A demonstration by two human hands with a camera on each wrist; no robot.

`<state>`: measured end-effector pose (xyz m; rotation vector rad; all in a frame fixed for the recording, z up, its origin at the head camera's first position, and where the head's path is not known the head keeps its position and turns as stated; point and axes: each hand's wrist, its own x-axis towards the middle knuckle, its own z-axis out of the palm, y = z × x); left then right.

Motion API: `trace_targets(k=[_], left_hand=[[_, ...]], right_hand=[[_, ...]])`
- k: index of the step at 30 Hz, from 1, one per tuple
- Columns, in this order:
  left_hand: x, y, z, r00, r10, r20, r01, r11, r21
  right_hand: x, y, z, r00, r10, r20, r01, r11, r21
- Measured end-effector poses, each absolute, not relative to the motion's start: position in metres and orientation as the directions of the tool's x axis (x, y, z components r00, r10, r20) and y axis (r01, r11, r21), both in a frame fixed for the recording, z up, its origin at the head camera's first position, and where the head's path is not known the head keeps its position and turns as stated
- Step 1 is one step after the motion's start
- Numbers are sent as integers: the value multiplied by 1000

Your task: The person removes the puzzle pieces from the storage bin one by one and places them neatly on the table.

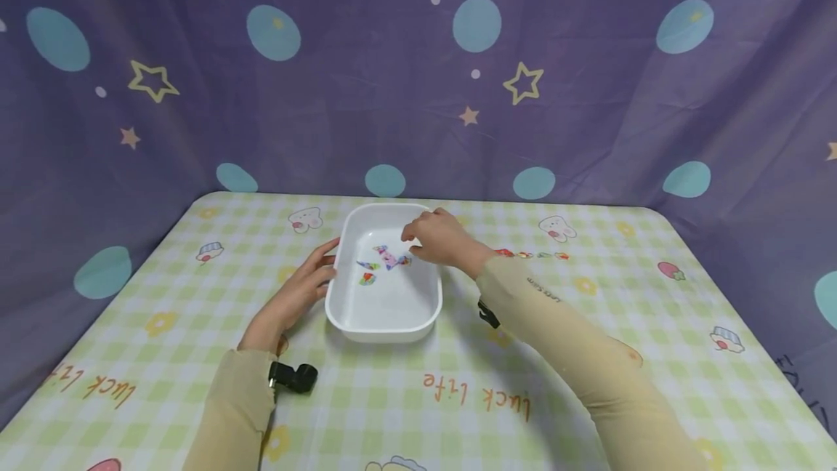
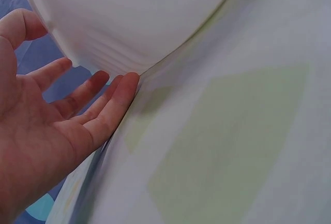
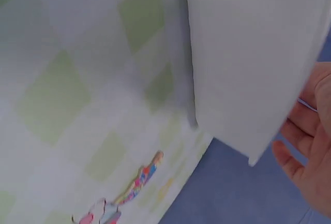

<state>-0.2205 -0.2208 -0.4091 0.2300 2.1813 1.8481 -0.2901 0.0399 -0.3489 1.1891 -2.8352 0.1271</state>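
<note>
A white plastic tub (image 1: pixel 386 320) stands on the table. Inside it lie several small colourful wrapped pieces (image 1: pixel 387 259), perhaps candies. My left hand (image 1: pixel 297 296) touches the tub's left side. In the left wrist view, the left hand (image 2: pixel 77 115) has its fingertips against the tub's outer wall (image 2: pixel 139 22). Above the tub's right part hovers my right hand (image 1: pixel 439 237), fingers bent downward, with a gap between thumb and fingers and nothing visible between them. The right wrist view shows the right hand (image 3: pixel 310 141) partly, beyond the tub's rim; some fingertips are hidden.
To the right of the tub lies a short row of small colourful pieces (image 1: pixel 524 255), several of them, partly behind the right forearm. A green checked cloth (image 1: pixel 366 398) with printed pictures covers the table. Behind hangs a purple curtain (image 1: pixel 366 107).
</note>
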Motion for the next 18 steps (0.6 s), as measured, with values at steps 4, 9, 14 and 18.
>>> trace_targets(k=[4,9,14,18], left_hand=[[-221,-221,-408,-950,294,-107,-57,176,983],[-222,-220,-408,-950,293,-108,-59,171,984],[-222,-220,-409,-950,292,-112,-64,169,984],[-222,-220,-409,-950,291,-113,-65,167,984]], right_hand=[[-292,30,-355,-721,-693,15,-693,720,-36],[-294,20,-361,-751,-658,-63,-659,752,12],[-295,14,-366,-777,-623,-90,-627,779,21],[-296,12,-369,-788,-609,-96,-613,790,17]])
